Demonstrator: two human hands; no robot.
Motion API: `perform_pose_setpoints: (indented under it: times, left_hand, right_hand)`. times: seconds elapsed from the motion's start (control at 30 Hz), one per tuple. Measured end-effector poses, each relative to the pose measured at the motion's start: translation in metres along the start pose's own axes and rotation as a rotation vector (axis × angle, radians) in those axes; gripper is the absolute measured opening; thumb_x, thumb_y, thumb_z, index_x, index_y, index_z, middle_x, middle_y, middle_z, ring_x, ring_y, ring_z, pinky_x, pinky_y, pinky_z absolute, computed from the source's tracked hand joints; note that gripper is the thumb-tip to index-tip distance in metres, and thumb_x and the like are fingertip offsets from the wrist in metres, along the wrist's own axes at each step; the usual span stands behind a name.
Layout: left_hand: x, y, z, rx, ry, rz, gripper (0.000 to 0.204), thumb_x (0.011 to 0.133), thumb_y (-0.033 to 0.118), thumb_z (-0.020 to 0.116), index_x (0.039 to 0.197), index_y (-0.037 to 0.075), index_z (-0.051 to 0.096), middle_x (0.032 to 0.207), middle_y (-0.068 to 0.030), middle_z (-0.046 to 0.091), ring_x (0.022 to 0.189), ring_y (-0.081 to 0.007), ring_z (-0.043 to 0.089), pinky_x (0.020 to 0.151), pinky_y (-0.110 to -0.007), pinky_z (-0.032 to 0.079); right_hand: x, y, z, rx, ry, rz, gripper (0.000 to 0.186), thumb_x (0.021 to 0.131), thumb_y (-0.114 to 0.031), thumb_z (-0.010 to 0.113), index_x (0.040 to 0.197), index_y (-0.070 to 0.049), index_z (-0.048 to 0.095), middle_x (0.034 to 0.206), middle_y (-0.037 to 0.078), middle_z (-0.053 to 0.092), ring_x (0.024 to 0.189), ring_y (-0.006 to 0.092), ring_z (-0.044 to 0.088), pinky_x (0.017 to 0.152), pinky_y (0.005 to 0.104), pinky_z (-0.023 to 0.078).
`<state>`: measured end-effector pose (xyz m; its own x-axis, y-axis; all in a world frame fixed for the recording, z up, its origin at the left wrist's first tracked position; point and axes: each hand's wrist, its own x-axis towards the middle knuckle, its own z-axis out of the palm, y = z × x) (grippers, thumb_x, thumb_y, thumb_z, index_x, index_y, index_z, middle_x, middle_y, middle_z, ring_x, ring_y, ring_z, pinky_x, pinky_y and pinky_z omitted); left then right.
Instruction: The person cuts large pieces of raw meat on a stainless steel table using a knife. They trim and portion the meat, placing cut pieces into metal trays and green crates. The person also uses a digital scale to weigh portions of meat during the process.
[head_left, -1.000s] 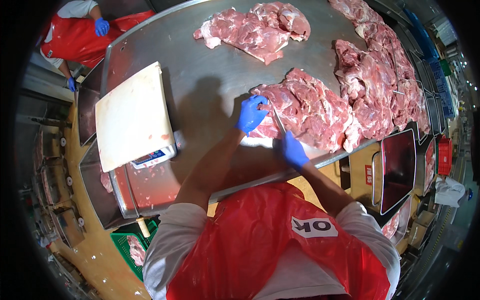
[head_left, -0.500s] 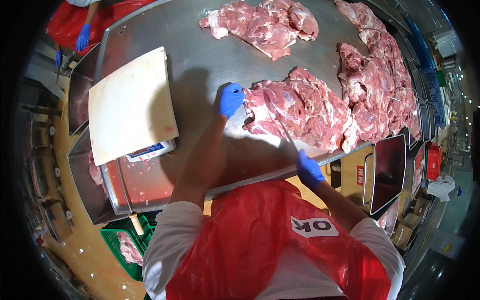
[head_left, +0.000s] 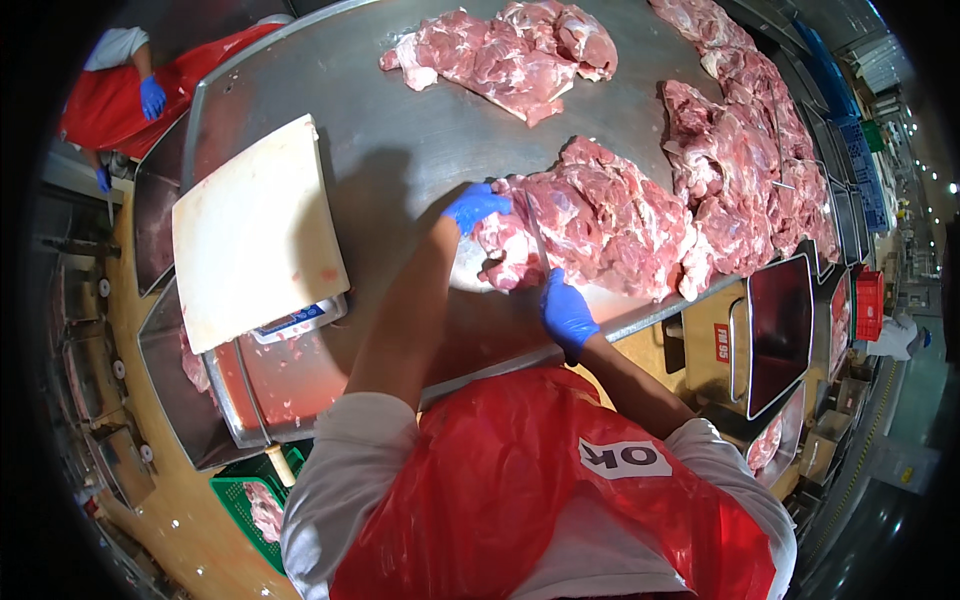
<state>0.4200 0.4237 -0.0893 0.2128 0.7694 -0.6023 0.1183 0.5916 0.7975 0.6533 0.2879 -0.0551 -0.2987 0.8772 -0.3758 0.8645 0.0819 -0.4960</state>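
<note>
A large slab of raw pink meat (head_left: 620, 225) lies on the steel table in front of me. My left hand (head_left: 476, 207), in a blue glove, is closed on the slab's left end. My right hand (head_left: 568, 318), gloved in blue too, grips a knife (head_left: 537, 230); its handle is hidden in my fist. The thin blade points away from me and lies across the meat, just right of my left hand. Left of the blade, a flap of meat (head_left: 508, 245) bulges toward the near side.
At left, a white cutting board (head_left: 255, 235) rests on a scale (head_left: 300, 322). More meat lies at the far side (head_left: 500, 60) and right (head_left: 735, 170). Steel bins (head_left: 780, 330) line the right edge. A sharpening steel (head_left: 278, 462) hangs over a green crate (head_left: 235, 500). A co-worker (head_left: 150, 90) stands far left.
My right hand has moved left and away from me, bringing the blade over the meat's left part. My left hand has shifted slightly right, folding the end flap inward.
</note>
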Motion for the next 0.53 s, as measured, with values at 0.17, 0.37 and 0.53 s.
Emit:
perform_pose_setpoints:
  times: [0.17, 0.37, 0.53]
  left_hand:
    - [-0.006, -0.04, 0.001, -0.097, 0.11, 0.203, 0.012, 0.079, 0.011, 0.067, 0.089, 0.004, 0.065, 0.067, 0.002, 0.054, 0.057, -0.0072, 0.048, 0.048, -0.029, 0.04]
    - [-0.029, -0.024, 0.015, -0.096, 0.237, 0.3, 0.009, 0.083, 0.012, 0.067, 0.087, 0.004, 0.065, 0.066, 0.0055, 0.05, 0.056, -0.0041, 0.043, 0.046, -0.026, 0.037]
    - [-0.006, -0.048, -0.011, -0.002, 0.366, 0.498, 0.006, 0.077, 0.008, 0.067, 0.077, 0.003, 0.064, 0.064, 0.0021, 0.051, 0.057, -0.0063, 0.045, 0.046, -0.029, 0.037]
  right_hand:
    - [0.035, -0.025, 0.008, 0.073, -0.029, 0.055, 0.025, 0.091, -0.015, 0.047, 0.105, 0.005, 0.041, 0.082, 0.031, 0.063, 0.078, 0.0473, 0.062, 0.067, 0.0526, 0.049]
    - [0.113, -0.057, 0.005, -0.049, 0.037, 0.032, 0.026, 0.091, -0.013, 0.045, 0.108, 0.007, 0.044, 0.09, 0.032, 0.064, 0.089, 0.048, 0.063, 0.08, 0.0505, 0.051]
    - [0.072, -0.041, 0.009, -0.263, -0.029, -0.081, 0.027, 0.09, -0.01, 0.048, 0.11, 0.008, 0.044, 0.095, 0.035, 0.062, 0.092, 0.0474, 0.063, 0.079, 0.0497, 0.052]
